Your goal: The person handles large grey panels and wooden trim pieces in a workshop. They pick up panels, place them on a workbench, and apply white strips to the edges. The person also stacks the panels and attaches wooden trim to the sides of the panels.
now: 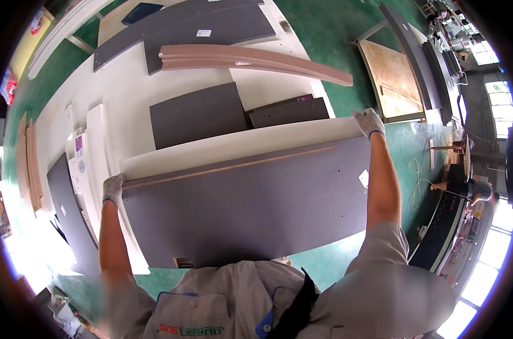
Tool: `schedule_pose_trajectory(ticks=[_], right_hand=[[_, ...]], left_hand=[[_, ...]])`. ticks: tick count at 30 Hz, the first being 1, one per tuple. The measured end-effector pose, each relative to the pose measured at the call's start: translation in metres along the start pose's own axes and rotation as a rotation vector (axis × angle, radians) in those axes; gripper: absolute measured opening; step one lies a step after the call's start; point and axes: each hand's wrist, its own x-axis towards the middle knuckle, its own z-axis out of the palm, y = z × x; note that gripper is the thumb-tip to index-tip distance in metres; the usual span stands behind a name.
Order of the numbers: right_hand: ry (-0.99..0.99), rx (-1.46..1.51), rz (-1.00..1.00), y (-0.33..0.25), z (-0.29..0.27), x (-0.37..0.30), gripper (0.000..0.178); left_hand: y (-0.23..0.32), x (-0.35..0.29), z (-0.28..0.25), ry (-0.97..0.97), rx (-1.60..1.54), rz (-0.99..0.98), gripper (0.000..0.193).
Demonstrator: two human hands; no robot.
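A long white board (pixel 250 138) stretches between my hands, along the far edge of a large dark grey panel (pixel 245 209) close to my body. That panel has a thin brown groove near its far edge and a white label at its right. My gloved left hand (pixel 113 189) is closed at the board's left end, by the panel's far left corner. At the opposite end, my gloved right hand (pixel 369 122) closes round the board's far corner. Both hands' fingertips are partly hidden. Beyond the board lie a grey panel (pixel 200 116) and a smaller dark piece (pixel 290 113).
Brown-pink rails (pixel 250 62) lie across the white worktop (pixel 120 90), near more grey panels (pixel 211 28). White strips (pixel 101 141) and a grey board (pixel 70 209) are at left. Panels lean on a wooden rack (pixel 395 79) at right. Further right, a person (pixel 481 192) bends by machinery.
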Motion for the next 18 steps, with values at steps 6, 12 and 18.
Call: schedule_pose_trajectory(ticks=[6,12,18], right_hand=[[-0.144,0.042,0.038,0.003,-0.016,-0.011,0.069],[0.07,0.037,-0.08,0.024,0.008,-0.008,0.072],[0.078,-0.201,-0.166,-0.01,-0.008,0.0,0.072]], left_hand=[[0.065,-0.004,0.031,0.179,0.028,0.087,0.052],[0.071,0.011,0.032,0.058,-0.193,-0.084,0.05],[0.026,0.034,0.03,0.228,-0.133,-0.144,0.06]])
